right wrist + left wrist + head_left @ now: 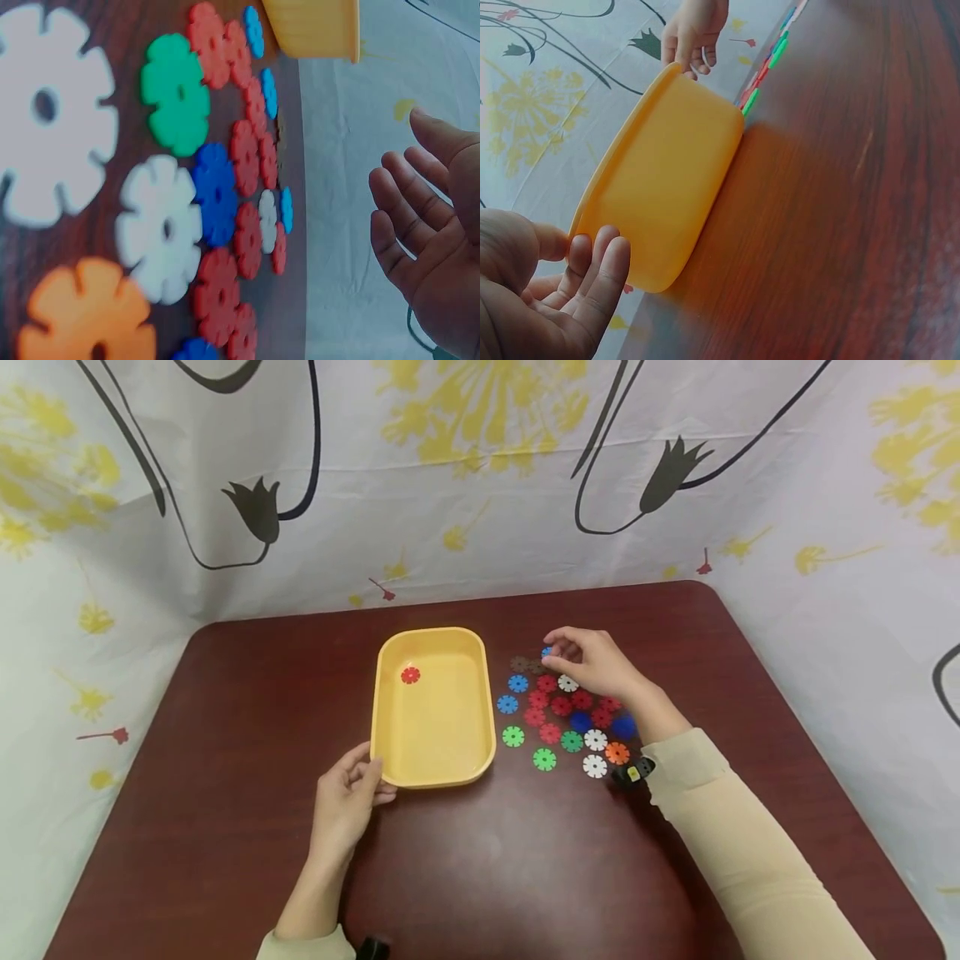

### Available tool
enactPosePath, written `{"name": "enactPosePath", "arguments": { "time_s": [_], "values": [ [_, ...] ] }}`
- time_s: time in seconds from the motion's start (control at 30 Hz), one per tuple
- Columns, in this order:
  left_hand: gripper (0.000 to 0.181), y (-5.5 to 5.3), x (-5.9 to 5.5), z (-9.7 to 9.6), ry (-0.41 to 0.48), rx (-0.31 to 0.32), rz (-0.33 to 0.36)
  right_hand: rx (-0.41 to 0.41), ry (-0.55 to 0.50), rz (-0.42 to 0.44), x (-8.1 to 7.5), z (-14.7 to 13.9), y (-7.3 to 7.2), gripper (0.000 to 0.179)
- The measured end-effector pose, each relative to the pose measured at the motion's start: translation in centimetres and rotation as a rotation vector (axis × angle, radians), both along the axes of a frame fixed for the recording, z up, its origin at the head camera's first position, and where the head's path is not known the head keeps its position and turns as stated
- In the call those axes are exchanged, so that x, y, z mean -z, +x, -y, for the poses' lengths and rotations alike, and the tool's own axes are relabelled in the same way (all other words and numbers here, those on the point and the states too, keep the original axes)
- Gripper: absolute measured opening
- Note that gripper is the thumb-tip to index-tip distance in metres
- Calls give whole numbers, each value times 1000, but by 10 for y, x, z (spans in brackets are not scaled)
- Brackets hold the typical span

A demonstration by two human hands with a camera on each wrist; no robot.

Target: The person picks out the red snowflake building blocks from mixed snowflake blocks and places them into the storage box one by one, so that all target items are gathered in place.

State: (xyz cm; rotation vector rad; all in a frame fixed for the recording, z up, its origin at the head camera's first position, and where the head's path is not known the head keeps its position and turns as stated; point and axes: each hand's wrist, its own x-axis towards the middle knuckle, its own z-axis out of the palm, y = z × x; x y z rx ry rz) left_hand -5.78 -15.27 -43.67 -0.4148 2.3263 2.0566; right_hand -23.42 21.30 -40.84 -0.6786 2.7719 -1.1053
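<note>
My left hand (343, 802) pinches the rim of a yellow plastic tray (660, 172) at its near left corner, thumb on one side and fingers on the other. One red notched disc (410, 675) lies inside the tray. To the tray's right, flower-shaped plastic discs are spread flat on the table: several red discs (561, 706), a green disc (176, 94), white, blue, brown and orange ones. Above the far discs hovers my right hand (597, 664), its fingers loosely bent. Nothing shows between its thumb and fingers in the right wrist view.
The dark reddish-brown table (225, 760) has rounded far corners. Behind and beside it hangs white cloth (480, 543) printed with yellow and dark flowers. A small black device (633, 772) is worn at the right wrist, close above the near discs.
</note>
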Motion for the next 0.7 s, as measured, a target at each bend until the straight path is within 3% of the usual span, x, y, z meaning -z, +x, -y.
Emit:
{"name": "enactPosePath", "arguments": {
  "time_s": [0.7],
  "values": [
    [41, 0, 3, 0, 13, 2, -25, 69, 37, -22, 20, -52, 12, 35]
  ]
}}
